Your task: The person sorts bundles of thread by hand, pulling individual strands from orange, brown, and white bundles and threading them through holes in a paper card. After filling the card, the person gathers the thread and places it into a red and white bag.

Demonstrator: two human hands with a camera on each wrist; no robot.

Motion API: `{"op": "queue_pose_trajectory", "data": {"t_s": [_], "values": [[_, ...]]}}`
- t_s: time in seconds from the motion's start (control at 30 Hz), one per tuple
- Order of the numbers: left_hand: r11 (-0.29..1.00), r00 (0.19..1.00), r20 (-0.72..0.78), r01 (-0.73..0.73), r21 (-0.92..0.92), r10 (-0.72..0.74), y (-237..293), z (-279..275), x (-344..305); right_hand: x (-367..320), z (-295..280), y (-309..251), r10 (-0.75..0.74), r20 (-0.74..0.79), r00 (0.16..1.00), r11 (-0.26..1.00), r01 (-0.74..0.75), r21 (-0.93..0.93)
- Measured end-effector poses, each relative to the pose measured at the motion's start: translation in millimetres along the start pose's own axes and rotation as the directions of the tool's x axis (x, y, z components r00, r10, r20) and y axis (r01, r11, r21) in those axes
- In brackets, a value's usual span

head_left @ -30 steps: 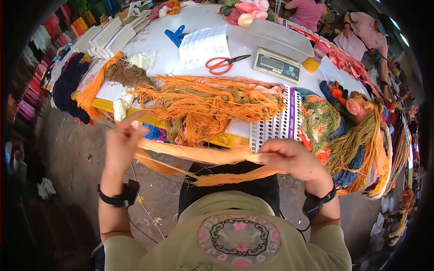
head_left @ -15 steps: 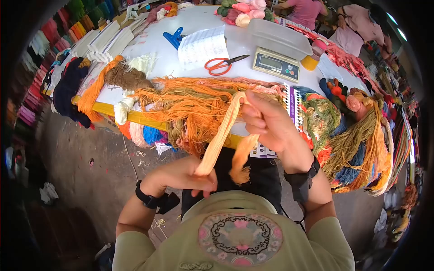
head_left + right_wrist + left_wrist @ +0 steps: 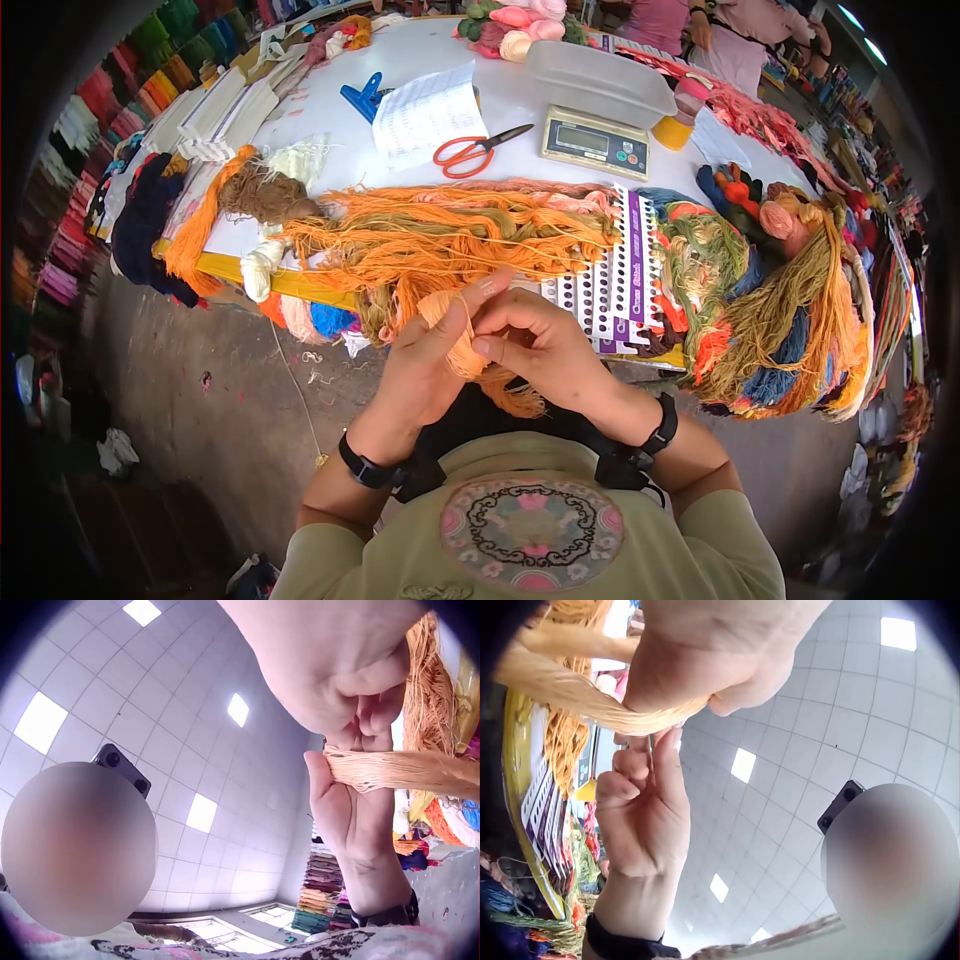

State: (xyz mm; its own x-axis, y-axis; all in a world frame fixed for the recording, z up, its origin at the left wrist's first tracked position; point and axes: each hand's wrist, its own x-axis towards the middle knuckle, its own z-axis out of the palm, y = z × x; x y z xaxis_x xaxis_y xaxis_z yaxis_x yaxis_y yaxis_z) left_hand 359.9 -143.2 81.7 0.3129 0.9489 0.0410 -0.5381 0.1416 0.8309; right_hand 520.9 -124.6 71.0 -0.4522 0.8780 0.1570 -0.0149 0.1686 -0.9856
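A pale orange skein of thread hangs between my two hands in front of my lap. It passes across the palm of my left hand, held in by the thumb, and its loose lower end dangles below. My right hand meets the left from the right side, thumb and forefinger pinching at the skein. In the right wrist view the flattened band of thread runs over the left palm. The left wrist view shows the right fingers bent close under the thread, partly hidden behind the left hand.
On the table lie a heap of orange and olive thread, punched thread cards, red-handled scissors, a scale with a plastic tub, a paper sheet and a blue clip. More thread bundles hang over the right edge.
The skein was stretched between both hands, then hung folded from the raised right hand with the left hand lower. Now both hands are close together, with the thread gathered across the left palm.
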Motion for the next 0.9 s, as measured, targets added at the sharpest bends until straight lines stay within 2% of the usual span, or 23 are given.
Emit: {"op": "queue_pose_trajectory", "data": {"t_s": [0.13,0.2,0.23,0.3,0.37,0.5,0.53,0.57,0.6,0.63,0.7,0.73,0.8,0.83,0.87,0.9], "values": [[0.999,1.000,0.004,0.020,-0.033,-0.020,-4,0,5,-3,-14,-2,0.071,-0.013,0.997,0.995,-0.070,0.065],[0.993,0.999,-0.038,0.018,-0.120,-0.022,-6,1,7,-4,-18,-5,0.083,-0.007,0.997,0.992,-0.082,0.091],[0.993,0.999,-0.037,0.020,-0.119,-0.024,-8,0,6,-5,-19,-6,0.094,0.004,0.996,0.987,-0.094,0.128],[0.999,0.999,-0.040,-0.016,0.046,0.018,-12,0,5,-6,-21,-6,0.106,0.016,0.994,0.981,-0.107,0.164],[1.000,0.999,-0.045,-0.022,0.022,0.023,-11,1,6,-6,-21,-4,0.135,0.022,0.991,0.958,-0.136,0.251],[0.999,0.995,-0.093,-0.045,-0.024,0.042,-11,1,5,-6,-24,-9,0.204,-0.018,0.979,0.936,-0.190,0.296],[0.999,0.995,-0.092,-0.043,-0.022,0.041,-11,2,5,-5,-22,-9,0.081,-0.064,0.995,0.994,-0.075,0.084],[0.996,0.995,-0.090,-0.047,0.071,0.053,-13,4,5,-5,-20,-10,-0.049,-0.086,0.995,0.990,0.037,-0.135],[0.985,0.994,-0.084,-0.051,0.162,0.066,-15,6,6,-4,-19,-8,-0.049,-0.092,0.995,0.990,0.037,-0.134],[0.985,0.995,-0.078,-0.049,0.164,0.062,-17,7,6,-2,-17,-6,-0.101,-0.101,0.990,0.987,0.088,-0.131],[0.987,0.991,-0.095,-0.078,0.140,0.092,-23,7,7,-2,-18,-3,-0.154,-0.110,0.982,0.982,0.139,-0.132],[0.987,0.991,-0.094,-0.078,0.139,0.092,-24,5,7,-4,-22,-1,-0.119,-0.080,0.990,0.985,0.108,-0.135],[0.997,0.994,-0.082,-0.076,0.015,0.077,-24,-2,6,-9,-29,0,-0.080,-0.046,0.996,0.987,0.072,-0.140],[0.998,0.994,-0.081,-0.070,0.010,0.070,-18,-6,2,-13,-34,0,-0.153,-0.109,0.982,0.986,0.145,-0.080],[0.998,0.986,-0.158,0.035,-0.052,-0.043,-7,-14,-5,-18,-40,-1,-0.220,-0.179,0.959,0.975,0.219,-0.027],[0.984,0.962,-0.224,0.132,-0.123,-0.157,4,-25,-9,-24,-52,-3,-0.235,-0.281,0.930,0.955,0.275,0.113]]}}
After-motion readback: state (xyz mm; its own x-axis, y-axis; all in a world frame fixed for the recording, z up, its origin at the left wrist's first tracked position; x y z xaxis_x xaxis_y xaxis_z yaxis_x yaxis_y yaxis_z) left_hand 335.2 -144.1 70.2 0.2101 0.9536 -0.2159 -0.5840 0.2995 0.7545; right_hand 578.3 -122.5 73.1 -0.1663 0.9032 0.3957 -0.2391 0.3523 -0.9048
